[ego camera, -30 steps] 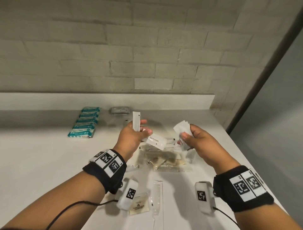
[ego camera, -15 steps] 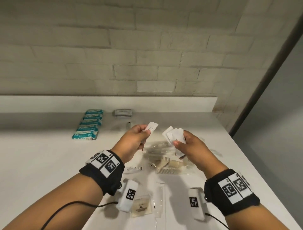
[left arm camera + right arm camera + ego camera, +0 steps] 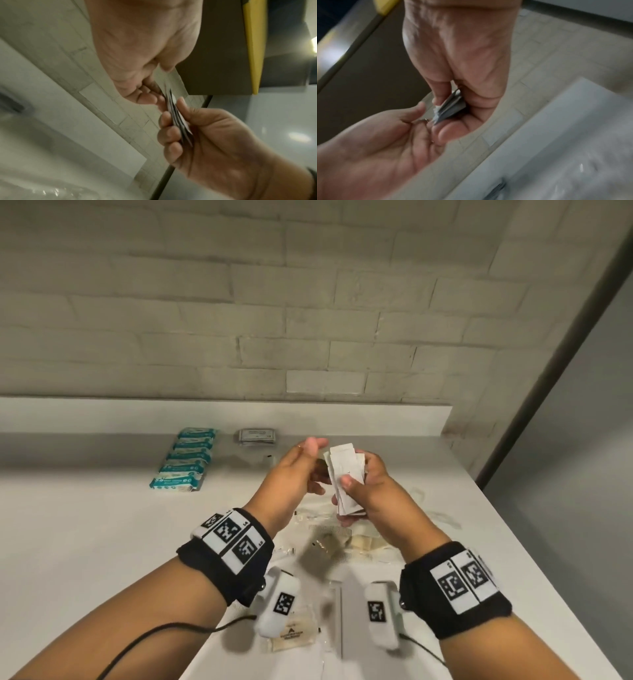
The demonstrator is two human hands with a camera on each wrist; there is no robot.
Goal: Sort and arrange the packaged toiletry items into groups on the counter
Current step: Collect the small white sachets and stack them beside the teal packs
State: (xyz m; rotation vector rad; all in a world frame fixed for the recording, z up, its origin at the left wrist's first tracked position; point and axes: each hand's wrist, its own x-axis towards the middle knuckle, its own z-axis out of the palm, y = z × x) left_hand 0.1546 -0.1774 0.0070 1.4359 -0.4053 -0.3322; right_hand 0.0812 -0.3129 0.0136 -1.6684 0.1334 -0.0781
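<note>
My right hand [image 3: 371, 491] pinches a fanned stack of small white sachets [image 3: 346, 474] between thumb and fingers, held above the counter [image 3: 85, 542]. The left hand [image 3: 308, 467] is right beside it, palm turned toward the stack, fingers straight and touching its left side. In the left wrist view my left fingertips [image 3: 147, 97] meet the top of the stack of sachets [image 3: 178, 121] that the right hand [image 3: 214, 135] grips. The right wrist view shows the right hand [image 3: 462, 54] clamped on the sachets [image 3: 450, 108], with the left hand [image 3: 376, 142] open below.
A row of teal packets [image 3: 186, 460] and a grey sachet stack [image 3: 256, 436] lie at the back. Clear-wrapped combs [image 3: 342, 539] are piled under my hands. A beige sachet [image 3: 294, 631] and a long clear packet [image 3: 337, 621] lie nearer. The counter's edge runs along the right.
The left hand carried a single white sachet rightward to the right hand's stack; that sachet is no longer separate, and both hands now meet at the stack.
</note>
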